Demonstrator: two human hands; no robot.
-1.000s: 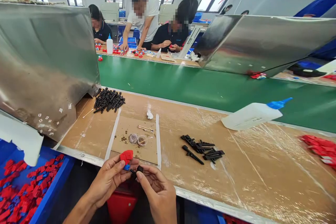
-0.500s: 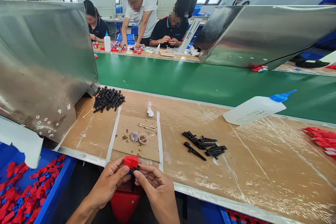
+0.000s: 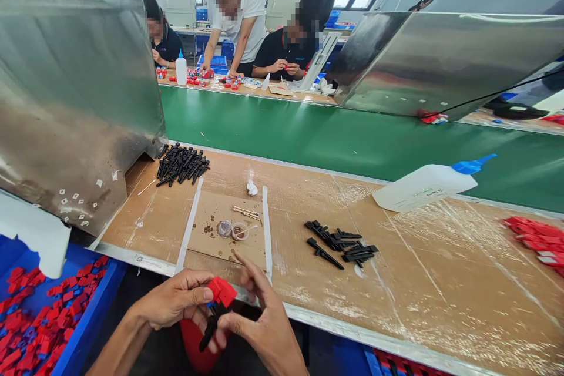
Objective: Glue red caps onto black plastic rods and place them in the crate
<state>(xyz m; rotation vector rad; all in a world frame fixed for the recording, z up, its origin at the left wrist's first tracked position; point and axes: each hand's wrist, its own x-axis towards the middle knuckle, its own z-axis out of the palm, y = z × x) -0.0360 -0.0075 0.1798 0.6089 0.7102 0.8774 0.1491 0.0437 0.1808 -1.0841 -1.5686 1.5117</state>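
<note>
A red and blue plastic block piece (image 3: 222, 292) with a black gun-shaped plastic part (image 3: 210, 326) joined to it is in my left hand (image 3: 178, 299), just off the front edge of the table. My left thumb and fingers pinch the red and blue end, and the black part slants down toward me. My right hand (image 3: 268, 320) is close on the right, thumb and index finger spread apart. Its thumb tip lies near the black part; whether it touches is unclear.
Black parts lie in a pile (image 3: 183, 163) and a smaller group (image 3: 341, 244). Small round dishes (image 3: 240, 231) and cotton swabs (image 3: 245, 211) sit on cardboard. A glue bottle (image 3: 423, 188) lies tilted. A blue bin (image 3: 94, 320) holds red pieces. People work beyond the green belt (image 3: 273, 129).
The block piece has tilted, its black part swinging down to the left. My right fingers have come away from the piece and spread. My left hand keeps its hold.
</note>
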